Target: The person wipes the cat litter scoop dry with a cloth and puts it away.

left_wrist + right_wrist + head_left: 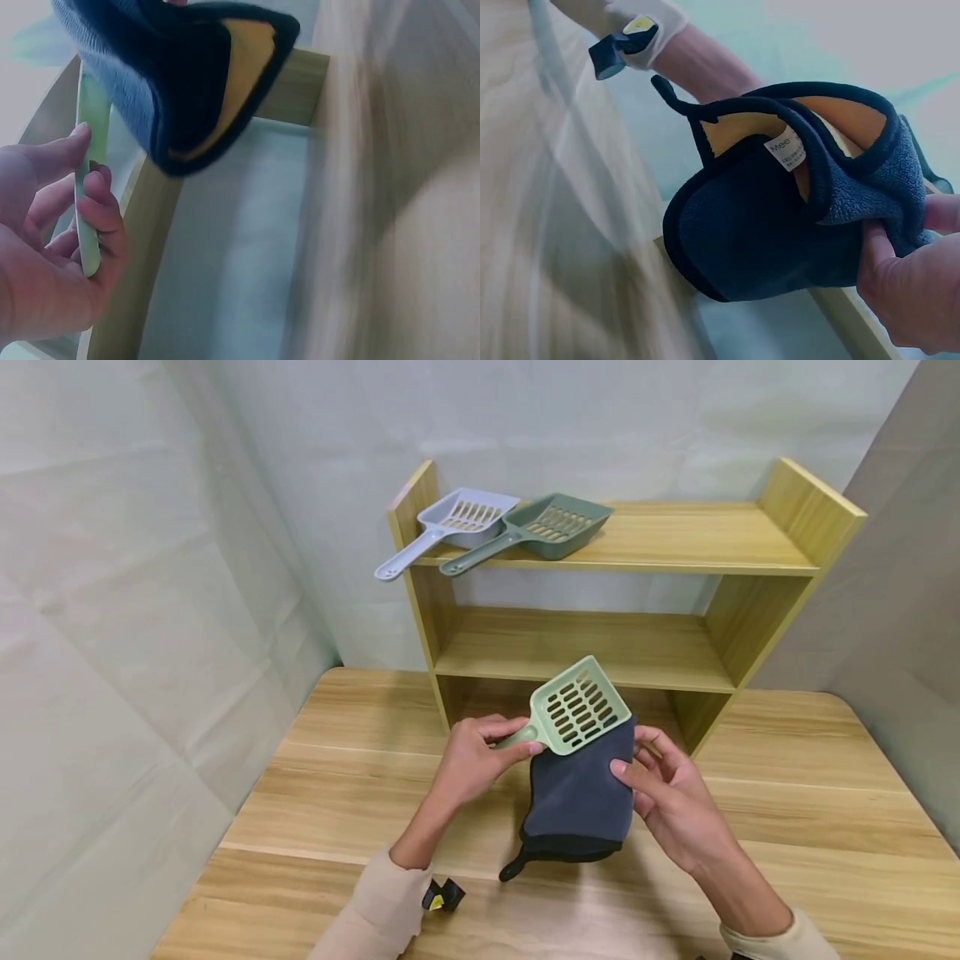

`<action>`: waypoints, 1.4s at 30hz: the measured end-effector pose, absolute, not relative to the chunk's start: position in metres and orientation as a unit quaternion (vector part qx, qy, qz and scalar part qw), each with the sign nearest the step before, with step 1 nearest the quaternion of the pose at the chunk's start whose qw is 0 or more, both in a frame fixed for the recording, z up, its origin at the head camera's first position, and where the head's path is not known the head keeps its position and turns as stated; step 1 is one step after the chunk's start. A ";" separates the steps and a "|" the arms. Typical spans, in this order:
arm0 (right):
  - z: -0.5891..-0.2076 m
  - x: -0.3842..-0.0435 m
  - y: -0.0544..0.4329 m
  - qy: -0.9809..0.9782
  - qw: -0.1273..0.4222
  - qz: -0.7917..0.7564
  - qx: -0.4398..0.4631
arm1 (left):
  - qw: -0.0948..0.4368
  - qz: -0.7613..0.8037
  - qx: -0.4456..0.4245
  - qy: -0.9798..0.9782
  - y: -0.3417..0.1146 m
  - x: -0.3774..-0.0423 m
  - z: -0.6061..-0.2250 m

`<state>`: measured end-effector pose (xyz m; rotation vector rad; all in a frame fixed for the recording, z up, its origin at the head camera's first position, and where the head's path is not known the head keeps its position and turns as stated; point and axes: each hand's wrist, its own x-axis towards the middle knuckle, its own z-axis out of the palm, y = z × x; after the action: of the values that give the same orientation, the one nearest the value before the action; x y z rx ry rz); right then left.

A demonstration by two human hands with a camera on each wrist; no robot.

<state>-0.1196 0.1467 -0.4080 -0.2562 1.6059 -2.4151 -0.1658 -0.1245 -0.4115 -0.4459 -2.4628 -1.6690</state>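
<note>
My left hand (474,758) grips the handle of a pale green slotted litter scoop (581,706), its basin tilted up and to the right. Beneath the scoop hangs a navy cloth (581,793) with black edging and a hanging loop at its lower left. My right hand (678,797) pinches the cloth near its upper right corner, thumb in front. The cloth's upper edge lies against the lower edge of the scoop's basin. In the right wrist view, the cloth (772,217) shows an orange-yellow inner side and a white tag (786,148).
A wooden shelf unit (585,647) stands at the back of the wooden table (330,810). On its top board lie a lavender scoop (468,514) and a dark green scoop (562,527), handles jutting over the front edge. White sheeting (135,610) hangs behind and at the left.
</note>
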 end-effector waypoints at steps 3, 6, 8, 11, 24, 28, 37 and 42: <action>-0.411 -0.119 0.141 0.557 0.122 -0.818 -0.080 | 0.077 -0.553 -0.150 -0.816 -0.121 -0.165 -0.413; -0.412 -0.118 0.139 0.564 0.129 -0.812 -0.080 | 0.078 -0.554 -0.153 -0.815 -0.122 -0.165 -0.412; -0.411 -0.118 0.140 0.565 0.129 -0.811 -0.080 | 0.070 -0.555 -0.153 -0.814 -0.124 -0.166 -0.411; -0.410 -0.119 0.143 0.564 0.123 -0.813 -0.079 | 0.059 -0.550 -0.148 -0.820 -0.128 -0.167 -0.409; -0.407 -0.119 0.148 0.563 0.094 -0.817 -0.076 | 0.059 -0.518 -0.138 -0.842 -0.132 -0.169 -0.406; -0.410 -0.117 0.142 0.574 0.091 -0.810 -0.077 | 0.062 -0.519 -0.132 -0.842 -0.129 -0.167 -0.407; -0.414 -0.113 0.134 0.643 0.130 -0.750 -0.089 | 0.077 -0.527 -0.133 -0.836 -0.128 -0.163 -0.404; -0.415 -0.113 0.137 0.633 0.159 -0.748 -0.122 | 0.080 -0.510 -0.135 -0.846 -0.129 -0.160 -0.399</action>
<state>-0.1132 0.1368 -0.4145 -0.3479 1.8096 -2.1369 -0.1604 -0.1290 -0.3994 -0.4029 -2.5297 -1.5272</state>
